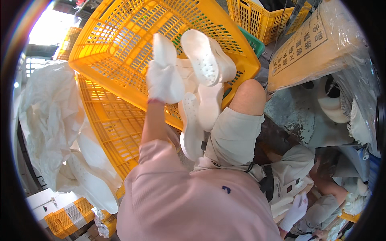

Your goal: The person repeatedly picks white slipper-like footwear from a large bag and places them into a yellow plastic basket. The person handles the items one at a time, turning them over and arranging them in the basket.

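Observation:
My left hand, in a white glove, is closed around the lower end of a white foam shoe sole over the yellow basket. Just right of it, a thick pair of white soles rests at the basket's near side, dimpled face up. More white soles lean between the basket rim and my thigh, one smooth and one dimpled. At the lower right, my right hand, also gloved, has its fingers stretched out beside white soles at my lap. Whether it touches them is unclear.
Another yellow basket sits underneath the tilted one. White plastic sacking and a large white sole lie at left. A plastic-wrapped cardboard box stands at right. Another person's leg shows at lower right.

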`<state>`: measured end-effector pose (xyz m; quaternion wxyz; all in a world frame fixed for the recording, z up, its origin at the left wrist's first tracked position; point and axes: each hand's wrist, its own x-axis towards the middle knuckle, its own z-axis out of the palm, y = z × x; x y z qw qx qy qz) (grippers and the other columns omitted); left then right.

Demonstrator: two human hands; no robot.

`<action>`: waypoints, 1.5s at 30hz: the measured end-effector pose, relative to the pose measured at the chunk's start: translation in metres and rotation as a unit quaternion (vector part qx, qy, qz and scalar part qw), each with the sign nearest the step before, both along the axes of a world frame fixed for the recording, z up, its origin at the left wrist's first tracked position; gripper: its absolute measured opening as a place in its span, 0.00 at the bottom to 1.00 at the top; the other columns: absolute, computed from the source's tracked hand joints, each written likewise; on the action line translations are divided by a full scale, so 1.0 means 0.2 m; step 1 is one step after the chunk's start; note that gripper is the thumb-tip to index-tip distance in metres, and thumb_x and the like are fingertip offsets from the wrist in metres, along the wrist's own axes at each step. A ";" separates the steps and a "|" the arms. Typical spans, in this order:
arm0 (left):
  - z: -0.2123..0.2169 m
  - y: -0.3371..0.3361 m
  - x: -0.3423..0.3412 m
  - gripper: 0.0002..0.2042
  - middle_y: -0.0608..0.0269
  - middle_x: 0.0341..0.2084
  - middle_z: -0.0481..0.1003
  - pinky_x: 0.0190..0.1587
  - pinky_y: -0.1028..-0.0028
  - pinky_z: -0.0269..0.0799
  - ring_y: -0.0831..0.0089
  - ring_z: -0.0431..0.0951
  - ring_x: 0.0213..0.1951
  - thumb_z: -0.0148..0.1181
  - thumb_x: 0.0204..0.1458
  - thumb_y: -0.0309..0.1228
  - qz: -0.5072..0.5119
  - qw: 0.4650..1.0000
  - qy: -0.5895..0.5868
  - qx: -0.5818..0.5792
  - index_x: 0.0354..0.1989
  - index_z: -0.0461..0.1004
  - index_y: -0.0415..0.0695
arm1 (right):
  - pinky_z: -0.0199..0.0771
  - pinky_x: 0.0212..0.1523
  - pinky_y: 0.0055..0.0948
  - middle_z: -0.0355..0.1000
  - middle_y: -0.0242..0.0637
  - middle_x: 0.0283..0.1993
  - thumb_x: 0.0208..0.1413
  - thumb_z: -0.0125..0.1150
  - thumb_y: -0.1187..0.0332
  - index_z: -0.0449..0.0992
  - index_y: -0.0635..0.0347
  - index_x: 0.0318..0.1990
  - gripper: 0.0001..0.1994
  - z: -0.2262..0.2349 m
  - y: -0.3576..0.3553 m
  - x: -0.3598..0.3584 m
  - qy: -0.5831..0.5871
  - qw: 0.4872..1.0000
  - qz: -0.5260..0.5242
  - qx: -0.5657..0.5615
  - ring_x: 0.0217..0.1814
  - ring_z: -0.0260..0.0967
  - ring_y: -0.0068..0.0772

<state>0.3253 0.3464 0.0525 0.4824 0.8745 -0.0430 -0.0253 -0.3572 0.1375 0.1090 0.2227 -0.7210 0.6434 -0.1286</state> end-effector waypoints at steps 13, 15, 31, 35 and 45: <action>0.18 -1.04 -1.63 0.32 0.50 0.65 0.71 0.71 0.55 0.65 0.53 0.70 0.67 0.69 0.58 0.46 -0.621 0.764 -0.054 -0.165 0.68 0.71 0.45 | 0.78 0.64 0.41 0.77 0.50 0.62 0.63 0.59 0.61 0.71 0.72 0.67 0.29 0.40 -0.25 0.59 -0.472 0.845 -0.230 0.105 0.61 0.78 0.46; 0.13 -1.28 -1.77 0.26 0.54 0.58 0.78 0.63 0.61 0.76 0.61 0.78 0.59 0.67 0.64 0.38 -0.447 0.661 0.468 -0.380 0.66 0.71 0.41 | 0.75 0.68 0.45 0.77 0.55 0.61 0.68 0.57 0.62 0.70 0.74 0.67 0.27 0.38 -0.16 0.54 -0.343 0.902 -0.248 0.082 0.62 0.78 0.49; -0.29 -2.13 -1.56 0.23 0.52 0.59 0.79 0.61 0.61 0.77 0.60 0.80 0.59 0.59 0.68 0.42 -0.295 0.647 0.632 -0.309 0.64 0.74 0.38 | 0.78 0.40 0.55 0.76 0.56 0.41 0.50 0.71 0.67 0.75 0.63 0.37 0.13 0.11 -0.96 0.82 -0.025 0.912 0.199 -0.358 0.42 0.77 0.63; -0.17 -1.83 -1.21 0.26 0.57 0.55 0.81 0.57 0.70 0.76 0.70 0.80 0.55 0.66 0.64 0.40 -0.509 0.820 0.251 0.078 0.64 0.75 0.35 | 0.78 0.41 0.55 0.76 0.52 0.38 0.37 0.78 0.66 0.76 0.61 0.33 0.17 -0.01 -1.08 0.81 -0.033 0.919 0.225 -0.323 0.41 0.76 0.61; 0.08 -1.68 -1.83 0.23 0.59 0.55 0.81 0.58 0.72 0.76 0.74 0.81 0.53 0.69 0.62 0.29 -0.446 0.675 0.504 -0.303 0.63 0.74 0.34 | 0.78 0.48 0.47 0.79 0.56 0.46 0.58 0.64 0.54 0.80 0.65 0.47 0.21 0.35 -0.92 0.93 -0.172 0.984 0.046 0.026 0.46 0.80 0.58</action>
